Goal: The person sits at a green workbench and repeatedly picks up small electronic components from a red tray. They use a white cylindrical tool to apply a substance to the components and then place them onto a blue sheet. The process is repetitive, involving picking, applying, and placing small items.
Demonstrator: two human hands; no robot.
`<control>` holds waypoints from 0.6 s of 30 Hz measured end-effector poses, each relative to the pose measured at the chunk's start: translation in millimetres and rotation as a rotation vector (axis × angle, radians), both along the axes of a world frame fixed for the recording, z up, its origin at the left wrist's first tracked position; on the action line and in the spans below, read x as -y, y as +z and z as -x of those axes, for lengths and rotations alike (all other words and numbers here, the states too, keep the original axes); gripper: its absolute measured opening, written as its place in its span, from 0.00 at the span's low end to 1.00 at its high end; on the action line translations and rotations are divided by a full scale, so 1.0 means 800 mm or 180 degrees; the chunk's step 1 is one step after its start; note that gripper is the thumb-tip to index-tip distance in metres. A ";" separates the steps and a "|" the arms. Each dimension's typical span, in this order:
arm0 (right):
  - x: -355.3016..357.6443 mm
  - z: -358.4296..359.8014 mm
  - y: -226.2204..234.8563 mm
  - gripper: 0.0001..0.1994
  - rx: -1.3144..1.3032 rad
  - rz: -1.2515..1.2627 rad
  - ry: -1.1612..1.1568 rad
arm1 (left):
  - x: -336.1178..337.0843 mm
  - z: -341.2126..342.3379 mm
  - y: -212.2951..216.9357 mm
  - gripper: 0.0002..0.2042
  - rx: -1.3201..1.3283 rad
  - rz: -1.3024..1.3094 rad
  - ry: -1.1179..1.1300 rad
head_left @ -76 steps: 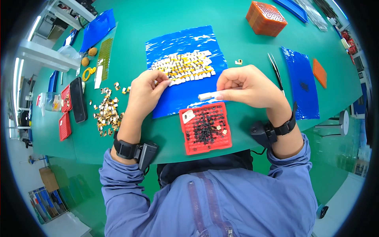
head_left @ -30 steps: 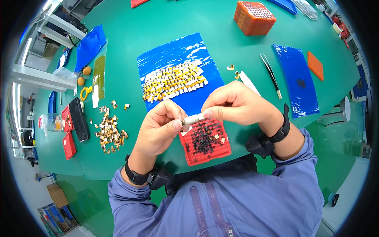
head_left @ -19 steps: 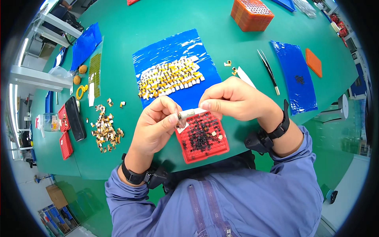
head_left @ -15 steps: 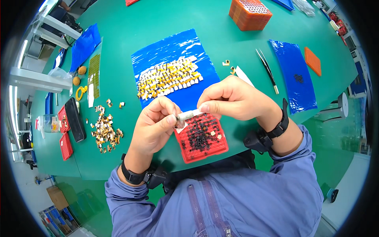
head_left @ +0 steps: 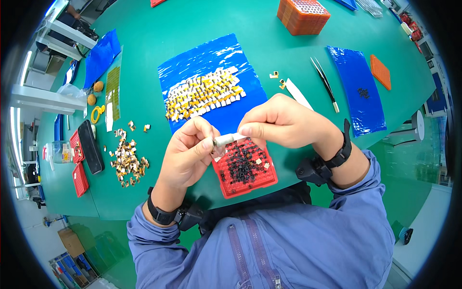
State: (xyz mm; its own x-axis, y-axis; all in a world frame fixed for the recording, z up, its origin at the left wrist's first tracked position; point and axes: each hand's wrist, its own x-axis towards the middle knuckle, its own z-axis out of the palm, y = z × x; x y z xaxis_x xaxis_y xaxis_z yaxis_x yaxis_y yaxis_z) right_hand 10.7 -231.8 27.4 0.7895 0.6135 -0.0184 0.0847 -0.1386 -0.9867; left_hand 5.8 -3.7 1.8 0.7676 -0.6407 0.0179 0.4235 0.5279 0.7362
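My left hand (head_left: 187, 151) is closed, thumb and index finger pinched on the grey end of a whitish tube-like piece (head_left: 224, 140). At its other end my right hand (head_left: 279, 123) pinches with thumb and forefinger. I cannot make out the exact kind of this piece; something translucent hangs by the left fingertips. Right under both hands lies a red tray (head_left: 245, 189), holding many small black parts (head_left: 240, 168) and a few pale square pieces. Beyond the hands, a blue sheet (head_left: 199, 55) bears rows of small white-and-gold pieces (head_left: 204, 94).
A loose heap of gold-and-white pieces (head_left: 127, 161) lies left, near a black case (head_left: 90, 147) and yellow scissors (head_left: 97, 114). To the right are tweezers (head_left: 325, 84), a white strip (head_left: 298, 94) and another blue sheet (head_left: 356, 91). Stacked orange trays (head_left: 303, 19) stand at the back.
Both hands keep their pinch on the whitish piece, with only slight finger movement. The whole view has shifted a little; nothing on the table has visibly moved.
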 end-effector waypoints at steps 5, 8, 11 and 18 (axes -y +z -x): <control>-0.006 0.005 -0.005 0.07 0.1432 0.0136 -0.0398 | 0.001 0.000 -0.002 0.04 -0.0008 0.0042 0.0038; -0.010 0.009 -0.002 0.07 0.1783 0.0102 -0.0604 | 0.001 0.001 0.000 0.04 -0.0057 0.0110 0.0076; -0.011 0.006 -0.004 0.07 0.1800 -0.0059 -0.0745 | 0.003 0.002 0.002 0.04 -0.0064 0.0163 0.0089; -0.003 0.004 0.019 0.08 -0.0259 0.0252 0.0110 | -0.001 0.001 0.001 0.06 -0.0018 -0.0152 0.0122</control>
